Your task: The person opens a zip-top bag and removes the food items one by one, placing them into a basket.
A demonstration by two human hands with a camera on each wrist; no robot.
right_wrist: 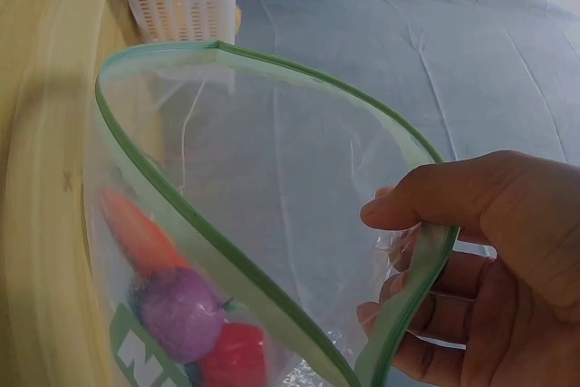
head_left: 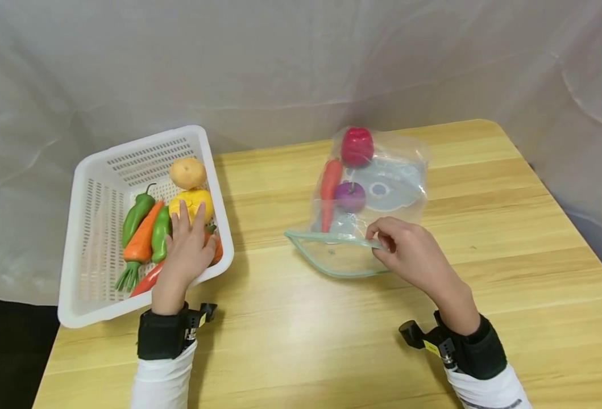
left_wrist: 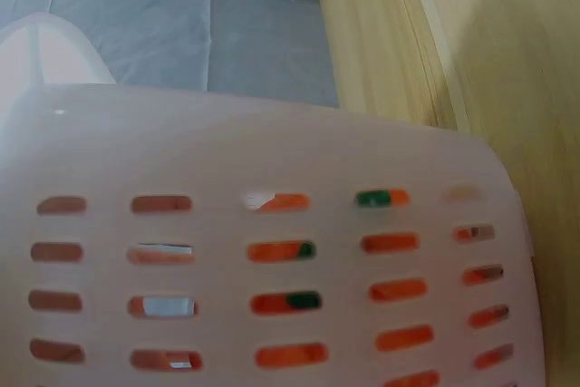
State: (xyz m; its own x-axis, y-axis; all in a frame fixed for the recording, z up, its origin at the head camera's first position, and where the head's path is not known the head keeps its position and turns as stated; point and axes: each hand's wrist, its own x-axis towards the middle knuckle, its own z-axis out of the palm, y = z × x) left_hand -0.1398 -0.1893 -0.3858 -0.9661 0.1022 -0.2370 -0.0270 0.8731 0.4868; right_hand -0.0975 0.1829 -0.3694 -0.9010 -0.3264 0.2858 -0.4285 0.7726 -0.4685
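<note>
In the head view my left hand (head_left: 187, 250) reaches over the near side of the white basket (head_left: 221, 204), fingers spread, with fingertips right at a yellow pumpkin-like vegetable (head_left: 193, 203). Around it lie a potato (head_left: 187, 172), green peppers (head_left: 138, 213), an orange carrot (head_left: 144, 236) and a red pepper (head_left: 148, 279). My right hand (head_left: 413, 250) pinches the green-edged mouth of a clear zip bag (head_left: 398, 165), and the right wrist view shows that mouth gaping. Inside the bag are a red bell pepper (head_left: 357, 146), a long orange-red carrot (head_left: 330, 187) and a round purple vegetable (head_left: 350, 197).
Both basket and bag are on a wooden table (head_left: 301, 346), whose right edge slopes away. Grey cloth (head_left: 280, 62) hangs behind it. In the left wrist view, the slotted basket wall (left_wrist: 217, 151) hides the left hand.
</note>
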